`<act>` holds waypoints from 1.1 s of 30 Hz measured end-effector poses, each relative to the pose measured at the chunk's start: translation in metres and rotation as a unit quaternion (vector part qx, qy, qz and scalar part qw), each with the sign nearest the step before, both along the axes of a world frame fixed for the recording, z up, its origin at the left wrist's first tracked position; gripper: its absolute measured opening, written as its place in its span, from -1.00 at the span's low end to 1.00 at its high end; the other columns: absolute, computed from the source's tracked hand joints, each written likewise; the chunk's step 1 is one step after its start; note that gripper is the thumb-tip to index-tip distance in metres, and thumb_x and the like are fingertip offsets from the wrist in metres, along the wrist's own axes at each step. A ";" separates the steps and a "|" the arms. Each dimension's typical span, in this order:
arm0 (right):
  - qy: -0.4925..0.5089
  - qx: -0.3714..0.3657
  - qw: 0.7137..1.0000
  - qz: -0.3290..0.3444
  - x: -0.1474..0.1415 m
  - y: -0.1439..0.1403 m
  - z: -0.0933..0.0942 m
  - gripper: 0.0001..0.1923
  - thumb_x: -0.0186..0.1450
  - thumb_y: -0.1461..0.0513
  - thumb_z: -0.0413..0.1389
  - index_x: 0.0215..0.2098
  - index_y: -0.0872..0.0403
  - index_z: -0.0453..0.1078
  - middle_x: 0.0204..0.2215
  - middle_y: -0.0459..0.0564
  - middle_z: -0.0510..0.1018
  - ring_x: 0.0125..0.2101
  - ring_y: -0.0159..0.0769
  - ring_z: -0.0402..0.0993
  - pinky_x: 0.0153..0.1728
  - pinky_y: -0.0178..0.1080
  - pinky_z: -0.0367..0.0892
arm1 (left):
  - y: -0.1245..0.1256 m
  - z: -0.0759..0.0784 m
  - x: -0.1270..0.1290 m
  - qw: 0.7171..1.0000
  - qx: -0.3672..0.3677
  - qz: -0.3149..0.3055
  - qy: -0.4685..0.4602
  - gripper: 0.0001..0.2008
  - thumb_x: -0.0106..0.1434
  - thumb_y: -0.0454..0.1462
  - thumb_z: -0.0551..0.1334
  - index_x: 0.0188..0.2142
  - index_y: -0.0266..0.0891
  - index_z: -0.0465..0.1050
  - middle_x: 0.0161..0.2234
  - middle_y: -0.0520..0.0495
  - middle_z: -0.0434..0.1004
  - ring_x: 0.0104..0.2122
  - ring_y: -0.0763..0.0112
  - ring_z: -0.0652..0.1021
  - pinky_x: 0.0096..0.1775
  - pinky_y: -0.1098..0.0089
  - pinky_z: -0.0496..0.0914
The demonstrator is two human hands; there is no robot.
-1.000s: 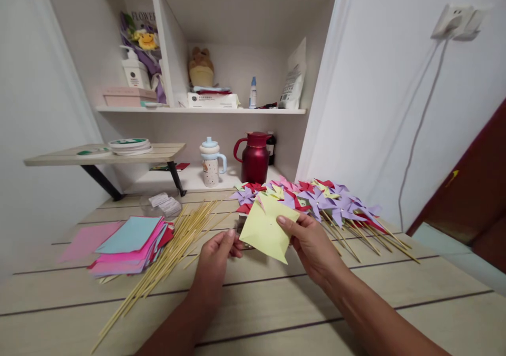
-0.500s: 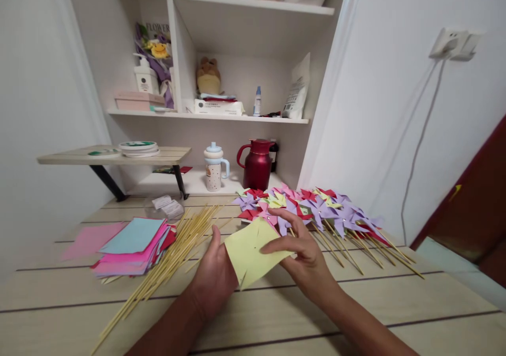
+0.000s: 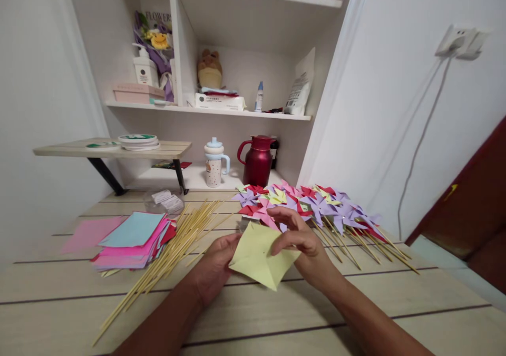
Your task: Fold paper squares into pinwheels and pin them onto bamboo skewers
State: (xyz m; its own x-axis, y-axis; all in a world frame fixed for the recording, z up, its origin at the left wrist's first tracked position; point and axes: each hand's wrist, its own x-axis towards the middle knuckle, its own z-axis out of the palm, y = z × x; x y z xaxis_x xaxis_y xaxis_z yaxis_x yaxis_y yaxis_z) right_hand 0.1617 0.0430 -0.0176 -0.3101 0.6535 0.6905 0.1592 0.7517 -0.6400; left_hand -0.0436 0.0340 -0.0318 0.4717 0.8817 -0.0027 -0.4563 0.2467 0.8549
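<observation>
Paper: pale yellow square paper sheet [image 3: 261,256], now turned lower, above the wooden tabletop [image 3: 276,314] near the bamboo sticks [image 3: 174,250].
Left hand [image 3: 215,266]: pinches its left edge.
Right hand [image 3: 302,240]: fingers now curled over its top.

Home craft corner: wood worktop [image 3: 276,314] w/ paper pinwheels [image 3: 312,203], bamboo sticks [image 3: 174,245], coloured paper [image 3: 134,234]; shelves [image 3: 221,112] w/ plush toy [image 3: 209,68], thermos jug [image 3: 256,161], lotion bottle [image 3: 145,68].

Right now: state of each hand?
Left hand: shut on the yellow paper square, at its left edge.
Right hand: fingers pinching the same square from above.
</observation>
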 end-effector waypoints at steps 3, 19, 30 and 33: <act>0.033 -0.017 0.999 -0.020 0.000 0.001 0.002 -0.84 0.27 0.22 0.21 -0.43 -0.13 0.61 0.05 0.00 0.35 0.08 -0.09 0.31 0.10 -0.03 0.26 | 0.003 -0.001 0.001 0.999 0.013 0.029 0.001 -0.59 0.18 -0.14 0.32 -0.03 -0.32 0.53 -0.09 -0.29 0.61 -0.12 0.13 0.58 -0.06 0.26 0.38; 0.019 -0.122 0.992 0.004 -0.003 -0.001 0.002 -0.84 0.27 0.20 0.17 -0.21 -0.08 0.57 -0.09 0.01 0.50 -0.03 -0.13 0.39 -0.02 -0.11 0.31 | 0.002 -0.002 0.003 0.997 0.010 0.082 0.013 -0.64 0.15 -0.20 0.35 -0.10 -0.38 0.56 -0.15 -0.29 0.64 -0.16 0.08 0.61 -0.06 0.24 0.40; -0.044 -0.087 0.995 0.005 -0.013 -0.011 -0.011 -0.23 0.24 0.36 0.14 0.32 -0.23 0.02 0.14 0.05 0.36 -0.14 -0.21 0.46 -0.10 -0.12 0.42 | 0.002 0.001 0.005 0.988 -0.005 0.133 -0.075 -0.61 0.16 -0.15 0.34 -0.07 -0.36 0.55 -0.08 -0.28 0.61 -0.02 0.08 0.55 0.05 0.21 0.37; -0.019 -0.083 0.996 -0.018 -0.013 -0.013 -0.013 -0.09 0.24 0.38 0.13 0.37 -0.26 -0.22 0.07 0.06 0.39 -0.18 -0.22 0.47 -0.10 -0.10 0.42 | 0.003 -0.003 0.007 0.987 -0.016 0.133 -0.091 -0.62 0.18 -0.15 0.32 -0.09 -0.39 0.55 -0.04 -0.31 0.59 0.02 0.08 0.52 0.08 0.21 0.34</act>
State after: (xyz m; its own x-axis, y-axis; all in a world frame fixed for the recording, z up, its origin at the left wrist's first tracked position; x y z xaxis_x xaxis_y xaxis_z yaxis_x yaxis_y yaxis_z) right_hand 0.1484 0.0301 -0.0302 -0.3092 0.7684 0.5603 0.2107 0.6299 -0.7476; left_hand -0.0370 0.0368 -0.0343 0.2194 0.9751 0.0322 -0.6543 0.1226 0.7462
